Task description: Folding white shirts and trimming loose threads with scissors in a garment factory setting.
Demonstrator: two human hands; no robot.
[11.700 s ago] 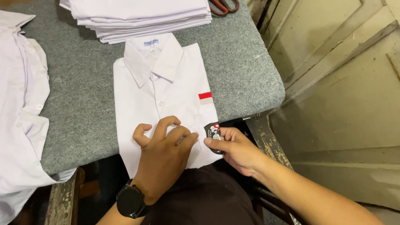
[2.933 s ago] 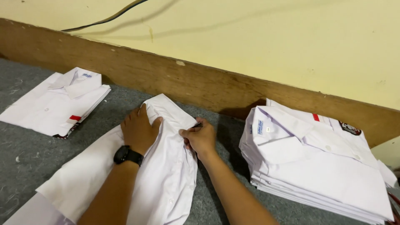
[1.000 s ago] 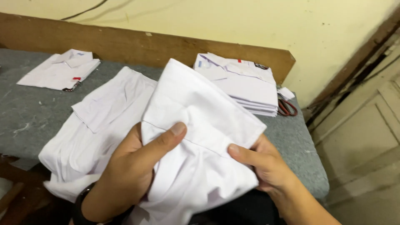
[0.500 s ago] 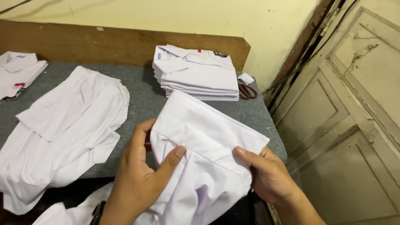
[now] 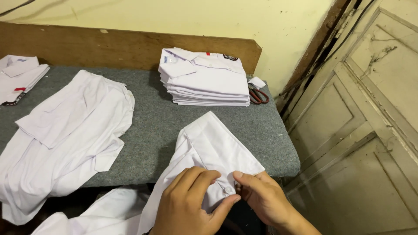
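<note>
**Both hands pinched on white shirt at worktop's near edge**

Containers: I see none in view; the shirts lie directly on the grey felt worktop [image 5: 152, 130].

Hands: my left hand [image 5: 189, 204] is curled, thumb and fingers closed on a fold of the white shirt [image 5: 213, 148] near a small button. My right hand [image 5: 263, 198] is just beside it, thumb and forefinger pinched on the same fold, so the two hands nearly meet. The shirt drapes over the worktop's near edge, its upper part lying on the felt just beyond my fingers and its lower part hanging below my left hand.

Surroundings: a stack of folded white shirts [image 5: 207, 78] sits well beyond both hands. Red-handled scissors [image 5: 258, 95] lie just beside that stack, on its right. A loose pile of unfolded white shirts [image 5: 69, 130] spreads far off past my left hand. Another folded shirt [image 5: 19, 78] lies further that way.

Hidden or unclear: that folded shirt is cut off by the frame. My wrists leave the frame at the bottom. The button itself is too small to make out well.
</note>
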